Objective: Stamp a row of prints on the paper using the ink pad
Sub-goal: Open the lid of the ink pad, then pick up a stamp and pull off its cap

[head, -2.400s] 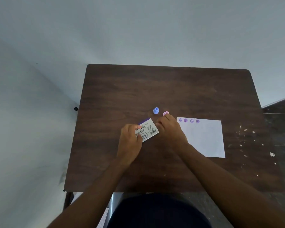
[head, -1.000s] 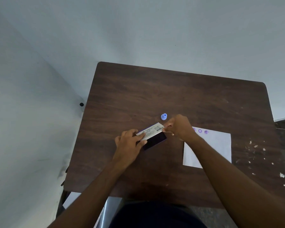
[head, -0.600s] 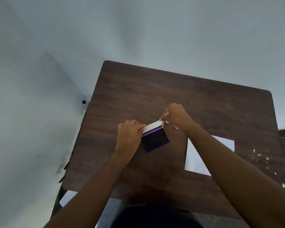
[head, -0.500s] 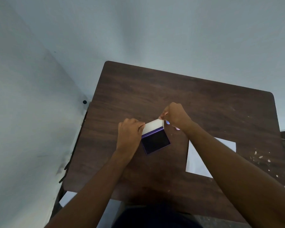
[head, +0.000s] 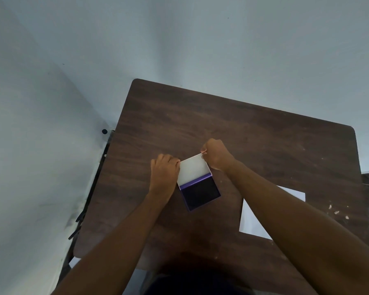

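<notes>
Pinching the ink pad's (head: 201,193) white lid (head: 193,170), right hand (head: 215,154) grips its far corner; left hand (head: 164,174), curled, grips its left edge.

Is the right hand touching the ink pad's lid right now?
Touching. The head view shows the right hand pinching the far corner of the raised white lid, with no gap showing, above the open ink pad.

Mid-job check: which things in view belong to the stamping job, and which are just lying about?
In the job:
- ink pad, lid swung open
- left hand and right hand, both on the lid
- paper, partly under the right forearm

Lying about:
- pale flecks on the table

No stamp shows.
</notes>
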`<move>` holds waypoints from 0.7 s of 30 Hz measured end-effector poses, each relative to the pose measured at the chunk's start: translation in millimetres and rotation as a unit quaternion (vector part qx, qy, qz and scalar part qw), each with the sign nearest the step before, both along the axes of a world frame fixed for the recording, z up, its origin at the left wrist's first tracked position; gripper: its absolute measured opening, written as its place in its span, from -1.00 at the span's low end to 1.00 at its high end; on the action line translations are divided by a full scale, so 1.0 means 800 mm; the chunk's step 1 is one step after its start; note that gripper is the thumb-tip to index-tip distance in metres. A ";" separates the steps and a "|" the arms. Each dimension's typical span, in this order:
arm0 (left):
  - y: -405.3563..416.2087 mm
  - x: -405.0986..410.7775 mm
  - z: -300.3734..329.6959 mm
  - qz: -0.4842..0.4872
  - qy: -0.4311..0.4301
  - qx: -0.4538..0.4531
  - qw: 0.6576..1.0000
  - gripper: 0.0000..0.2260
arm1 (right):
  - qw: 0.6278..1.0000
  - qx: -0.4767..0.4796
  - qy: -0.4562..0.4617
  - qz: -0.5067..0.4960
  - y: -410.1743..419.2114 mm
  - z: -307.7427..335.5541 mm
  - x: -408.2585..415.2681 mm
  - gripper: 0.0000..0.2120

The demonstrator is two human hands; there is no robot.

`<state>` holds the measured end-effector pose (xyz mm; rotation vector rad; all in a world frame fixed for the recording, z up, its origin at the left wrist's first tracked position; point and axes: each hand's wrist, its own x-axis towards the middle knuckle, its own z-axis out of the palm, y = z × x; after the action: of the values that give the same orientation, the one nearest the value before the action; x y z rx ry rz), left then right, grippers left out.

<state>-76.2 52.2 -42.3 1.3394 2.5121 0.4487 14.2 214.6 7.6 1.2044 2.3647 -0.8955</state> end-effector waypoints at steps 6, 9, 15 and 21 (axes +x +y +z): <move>0.000 0.000 -0.003 -0.008 -0.011 0.023 1.000 -0.83 | 1.000 0.002 -0.016 0.022 0.006 -0.011 0.004 -0.77; 0.000 0.001 -0.002 0.012 -0.022 0.041 0.999 -0.80 | 1.000 0.025 0.012 0.008 0.012 -0.011 0.011 -0.79; 0.015 0.023 0.004 0.062 -0.077 0.054 0.994 -0.77 | 0.999 0.045 0.019 0.012 0.031 -0.009 0.036 -0.64; 0.035 0.040 0.011 0.049 -0.161 0.083 0.982 -0.86 | 0.997 0.071 0.008 -0.005 0.049 -0.011 0.064 -0.61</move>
<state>-44.0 80.5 -33.4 1.0963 2.3173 0.8397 65.0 253.5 -1.5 1.2680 2.4739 -0.7529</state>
